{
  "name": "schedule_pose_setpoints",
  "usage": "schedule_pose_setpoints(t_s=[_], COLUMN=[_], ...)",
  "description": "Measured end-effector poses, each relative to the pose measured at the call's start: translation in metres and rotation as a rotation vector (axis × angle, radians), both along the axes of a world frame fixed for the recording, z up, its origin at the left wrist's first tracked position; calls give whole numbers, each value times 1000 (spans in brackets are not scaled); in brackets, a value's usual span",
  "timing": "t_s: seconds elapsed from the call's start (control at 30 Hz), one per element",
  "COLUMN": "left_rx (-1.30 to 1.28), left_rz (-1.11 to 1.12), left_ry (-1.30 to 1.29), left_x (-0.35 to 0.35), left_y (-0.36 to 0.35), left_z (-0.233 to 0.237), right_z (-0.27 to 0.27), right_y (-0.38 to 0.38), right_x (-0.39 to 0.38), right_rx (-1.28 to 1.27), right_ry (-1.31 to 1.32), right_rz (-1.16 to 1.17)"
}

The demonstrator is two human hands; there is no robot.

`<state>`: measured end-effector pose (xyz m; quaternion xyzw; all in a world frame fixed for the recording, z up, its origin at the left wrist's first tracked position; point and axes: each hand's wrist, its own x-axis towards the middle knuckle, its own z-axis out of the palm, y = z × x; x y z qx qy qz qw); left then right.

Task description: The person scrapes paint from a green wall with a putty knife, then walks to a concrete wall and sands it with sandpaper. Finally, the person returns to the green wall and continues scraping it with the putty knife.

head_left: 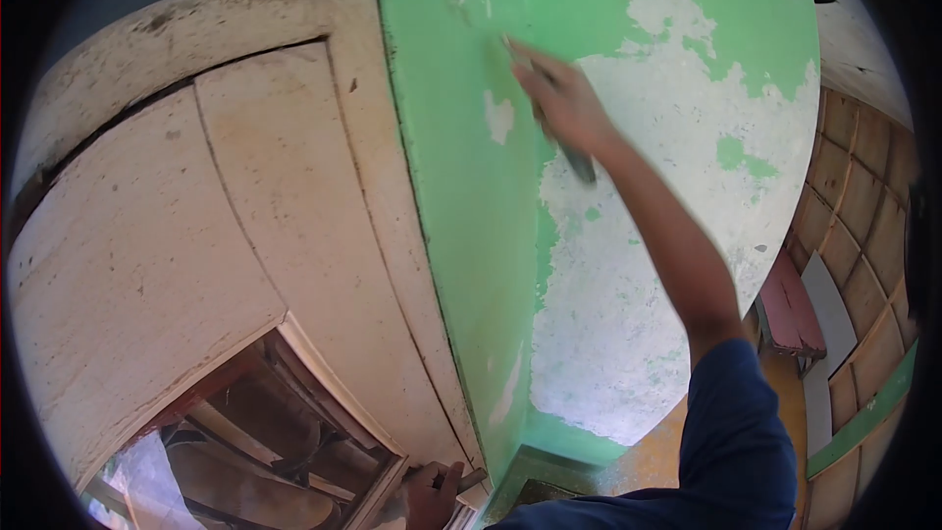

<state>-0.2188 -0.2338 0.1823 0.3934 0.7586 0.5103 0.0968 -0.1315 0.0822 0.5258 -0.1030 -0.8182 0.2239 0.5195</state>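
My right hand (567,110) is raised against the green wall (451,157), its fingers wrapped round a scraper (581,165). The dark handle sticks out below my fist, and the narrow tip reaches up at the paint beside a small bare patch; motion smears both a little. To the right of my hand, a large area of the wall is bare white plaster (628,265) with ragged green edges. Low in view, my left hand (432,496) is closed beside the window opening, with a short dark bar-like piece at its fingers; what it grips I cannot tell.
A cream wooden panel wall (275,167) fills the left side. Below it is a window opening (285,412) with dark shapes behind. On the far right stand a pink board or bench (790,309) and a woven-panel wall (854,186) with wooden strips.
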Motion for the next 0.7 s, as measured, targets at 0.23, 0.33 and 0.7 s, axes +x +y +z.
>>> schedule_pose_setpoints(t_s=[0.23, 0.33, 0.7], left_rx=[-44, 82, -34], left_rz=[-69, -116, -225], left_ry=[-142, -286, -358], left_x=[-4, -8, -10], left_y=[-4, -1, -5], left_z=[-7, -46, -7], right_z=[-336, -431, -486], right_y=[-66, -119, -160], right_x=[37, 54, 86], right_rx=[-1132, -1528, -1613], right_ry=[16, 40, -299], right_rz=[289, 209, 496])
